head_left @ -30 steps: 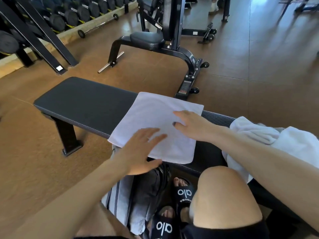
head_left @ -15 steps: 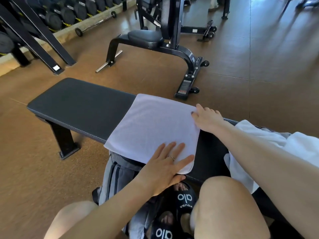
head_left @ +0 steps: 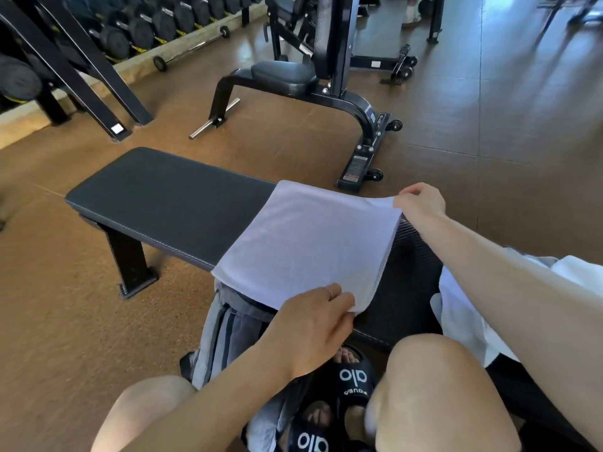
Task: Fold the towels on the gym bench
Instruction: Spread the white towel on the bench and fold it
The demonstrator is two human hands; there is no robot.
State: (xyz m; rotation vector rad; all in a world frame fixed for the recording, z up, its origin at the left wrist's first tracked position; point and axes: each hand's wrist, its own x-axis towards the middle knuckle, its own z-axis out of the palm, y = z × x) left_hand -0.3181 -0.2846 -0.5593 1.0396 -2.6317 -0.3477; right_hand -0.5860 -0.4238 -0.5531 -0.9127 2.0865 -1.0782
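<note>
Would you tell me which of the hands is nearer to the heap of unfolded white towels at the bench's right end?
Right. The right hand pinches the spread towel's far right corner, nearer the heap; the left hand pinches its near right corner, further left.

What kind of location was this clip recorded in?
Almost certainly a gym: a rack of dumbbells lines the far wall, an adjustable weight bench stands on the floor, and the white towel lies on a flat padded bench.

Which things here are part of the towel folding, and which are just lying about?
In use: white towel, gym bench, left hand, right hand, heap of white towels.
Lying about: striped grey cloth, weight machine, dumbbells.
</note>
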